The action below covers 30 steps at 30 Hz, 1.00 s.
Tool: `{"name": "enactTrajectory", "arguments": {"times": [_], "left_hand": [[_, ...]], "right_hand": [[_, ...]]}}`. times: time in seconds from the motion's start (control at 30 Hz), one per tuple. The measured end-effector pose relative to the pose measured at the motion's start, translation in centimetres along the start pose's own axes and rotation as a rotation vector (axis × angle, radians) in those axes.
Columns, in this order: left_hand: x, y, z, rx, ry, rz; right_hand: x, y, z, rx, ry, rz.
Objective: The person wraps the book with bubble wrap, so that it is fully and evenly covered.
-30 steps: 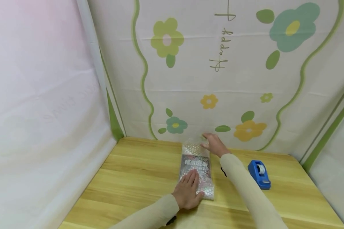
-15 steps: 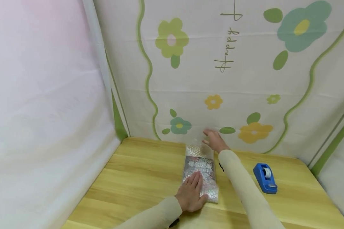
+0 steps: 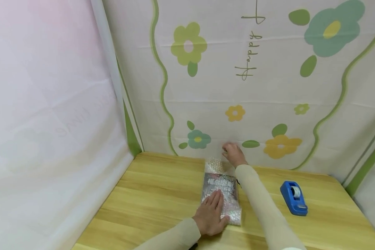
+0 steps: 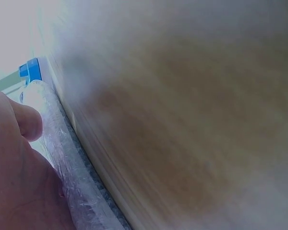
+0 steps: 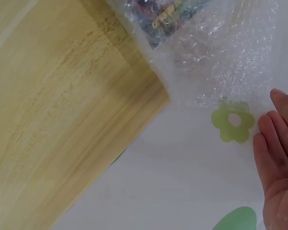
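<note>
A flat, book-like item (image 3: 222, 182) with a dark cover and large white characters lies inside clear bubble wrap (image 3: 214, 166) on the wooden table. My left hand (image 3: 210, 216) rests flat on its near part, fingers together and pointing forward. In the left wrist view, the thumb and palm lie against the wrap's puffy side (image 4: 62, 139). At the far end of the wrap, my right hand (image 3: 234, 155) is held by the loose flap. In the right wrist view its fingertips (image 5: 262, 123) are loosely bent beside the flap's corner (image 5: 259, 81), with nothing seen gripped between thumb and fingers.
A blue tape dispenser (image 3: 293, 198) with a roll of tape stands to the right on the table (image 3: 156, 194). Behind the table's far edge hangs a white floral cloth (image 3: 262, 90). Another cloth (image 3: 56, 166) closes off the left side.
The right hand's fingers have drawn closer together near the far end of the wrap. My left hand stays on the wrapped item. The whole view has shifted slightly, with things appearing further right.
</note>
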<state>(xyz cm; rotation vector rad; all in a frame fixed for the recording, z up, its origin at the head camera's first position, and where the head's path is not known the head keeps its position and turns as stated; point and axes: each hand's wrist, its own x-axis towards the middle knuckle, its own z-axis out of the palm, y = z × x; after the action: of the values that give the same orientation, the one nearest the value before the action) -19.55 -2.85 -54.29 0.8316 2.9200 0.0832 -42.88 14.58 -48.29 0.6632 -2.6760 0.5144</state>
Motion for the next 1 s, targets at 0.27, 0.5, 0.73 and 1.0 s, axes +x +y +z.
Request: {"name": "enactTrajectory", "arguments": {"times": [0.27, 0.5, 0.73, 1.0], "left_hand": [[0.1, 0.3, 0.7, 0.055, 0.007, -0.003], [0.5, -0.2, 1.0, 0.094, 0.065, 0.000], [0.6, -0.7, 0.5, 0.111, 0.053, -0.003], [-0.3, -0.1, -0.4, 0.072, 0.019, 0.002]], "right_hand": [[-0.3, 0.4, 0.9, -0.008, 0.016, -0.003], [0.2, 0.3, 0.5, -0.009, 0.042, -0.053], [0.3, -0.5, -0.9, 0.109, -0.005, -0.091], [-0.9, -0.2, -0.6, 0.269, -0.088, -0.062]]}}
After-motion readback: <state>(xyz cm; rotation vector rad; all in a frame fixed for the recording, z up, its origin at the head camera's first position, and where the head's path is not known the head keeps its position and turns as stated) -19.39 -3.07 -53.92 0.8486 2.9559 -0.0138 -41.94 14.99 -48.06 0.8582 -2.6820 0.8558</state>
